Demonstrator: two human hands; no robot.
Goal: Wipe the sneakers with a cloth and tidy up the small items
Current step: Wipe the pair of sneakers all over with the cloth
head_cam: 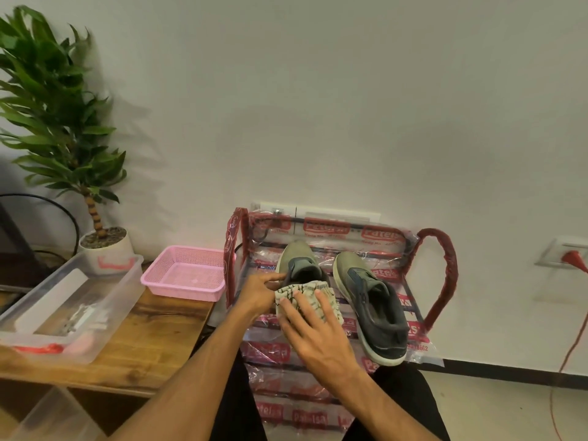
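Observation:
Two grey-green sneakers with white soles stand on the top shelf of a plastic-wrapped red shoe rack [440,275]. A pale patterned cloth [313,296] lies over the heel of the left sneaker [297,259]. My right hand [315,335] presses flat on the cloth with its fingers spread. My left hand [257,292] reaches in from the left and pinches that sneaker's collar beside the cloth. The right sneaker [372,310] sits untouched, heel toward me.
A pink mesh basket [187,276] sits at the wooden table's [149,342] right end, beside the rack. A clear plastic bin [105,308] with small items is on the table's left. A potted plant [95,243] stands behind. A red plug [571,257] and cable hang at the right wall.

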